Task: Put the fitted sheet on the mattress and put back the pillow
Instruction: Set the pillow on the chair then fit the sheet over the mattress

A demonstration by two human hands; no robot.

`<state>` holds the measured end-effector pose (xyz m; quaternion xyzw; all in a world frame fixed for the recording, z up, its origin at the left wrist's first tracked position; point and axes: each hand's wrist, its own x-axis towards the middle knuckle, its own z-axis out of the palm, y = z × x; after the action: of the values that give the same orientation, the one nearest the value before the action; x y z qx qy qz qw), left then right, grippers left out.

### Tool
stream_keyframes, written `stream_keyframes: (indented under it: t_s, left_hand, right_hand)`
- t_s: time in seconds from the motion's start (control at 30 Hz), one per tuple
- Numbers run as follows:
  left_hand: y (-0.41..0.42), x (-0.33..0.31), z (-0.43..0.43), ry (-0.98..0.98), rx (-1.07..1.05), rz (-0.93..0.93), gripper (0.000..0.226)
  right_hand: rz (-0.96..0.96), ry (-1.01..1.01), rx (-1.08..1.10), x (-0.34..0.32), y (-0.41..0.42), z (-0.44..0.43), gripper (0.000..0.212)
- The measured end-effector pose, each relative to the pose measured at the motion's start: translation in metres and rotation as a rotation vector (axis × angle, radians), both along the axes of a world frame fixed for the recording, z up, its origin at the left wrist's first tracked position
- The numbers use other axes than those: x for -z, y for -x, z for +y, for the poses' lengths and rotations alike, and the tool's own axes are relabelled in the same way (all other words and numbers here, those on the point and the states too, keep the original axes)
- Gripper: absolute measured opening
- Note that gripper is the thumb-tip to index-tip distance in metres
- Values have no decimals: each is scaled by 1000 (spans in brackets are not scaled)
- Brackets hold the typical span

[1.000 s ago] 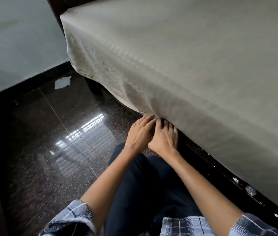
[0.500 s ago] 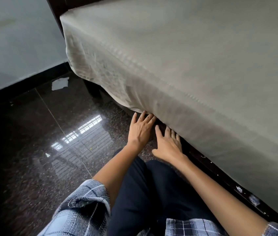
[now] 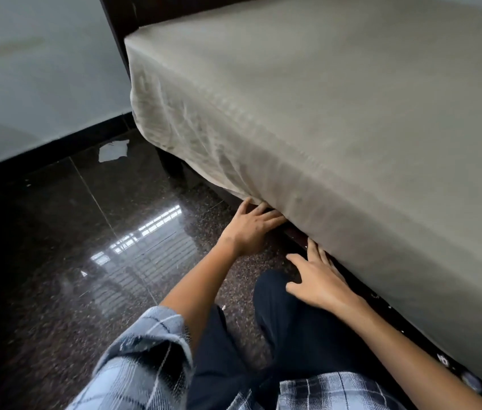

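Observation:
A beige fitted sheet (image 3: 337, 119) covers the top and near side of the mattress, wrinkled toward the far corner. My left hand (image 3: 248, 227) lies flat with its fingertips under the sheet's lower edge, against the dark bed frame (image 3: 299, 235). A little nearer to me, my right hand (image 3: 316, 279) is spread, fingertips touching the sheet's hem. Neither hand closes around anything. No pillow is in view.
A glossy dark stone floor (image 3: 86, 261) runs to the left, reflecting a window. A pale scrap (image 3: 112, 150) lies by the dark skirting of the light wall (image 3: 41, 84). A dark headboard (image 3: 151, 10) stands behind the mattress corner. My dark-trousered knee (image 3: 293, 327) is beside the frame.
My hands were pressed together at the sheet's lower edge. They have come apart: the right slid back along the frame toward me, fingers spread, while the left stays tucked under the hem.

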<state>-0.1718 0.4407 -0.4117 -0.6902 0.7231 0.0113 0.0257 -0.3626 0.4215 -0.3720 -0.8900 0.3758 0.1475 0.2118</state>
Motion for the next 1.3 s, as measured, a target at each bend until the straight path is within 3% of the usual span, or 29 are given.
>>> stream_keyframes:
  t_s: [0.1,0.2,0.27,0.33,0.47,0.67,0.8,1.0,1.17,1.3]
  left_hand:
    - [-24,1,1,75,181,-86,67]
    - [-30,3,5,237,287,-11,57]
    - [-41,8,15,379,216,74,47]
    - [-56,8,27,440,12,111,44]
    - [-68,6,30,298,-257,99,59]
    - [-66,7,17,307,-297,117,54]
    - [-65,17,13,290,-324,37,58]
    - [-59,23,1,280,-410,20,42]
    - [-75,27,0,339,-381,121,38]
    - [-90,23,-13,407,-276,167,20]
  right_hand:
    - [14,-45,7,-10,-1,-2,54]
    - [-72,-162,-40,-23,-1,0,59]
    - [-141,-133,-96,-23,-15,-2,61]
    - [-212,-105,-105,-16,-39,-8,61]
    - [-317,-40,-143,4,-87,-19,57]
    - [-356,160,-31,23,-114,-19,52]
    - [-349,212,62,20,-132,-17,45]
    - [-294,267,103,28,-155,-4,49]
    - [-192,199,175,25,-172,-9,60]
    - [-136,-8,274,9,-194,-27,60]
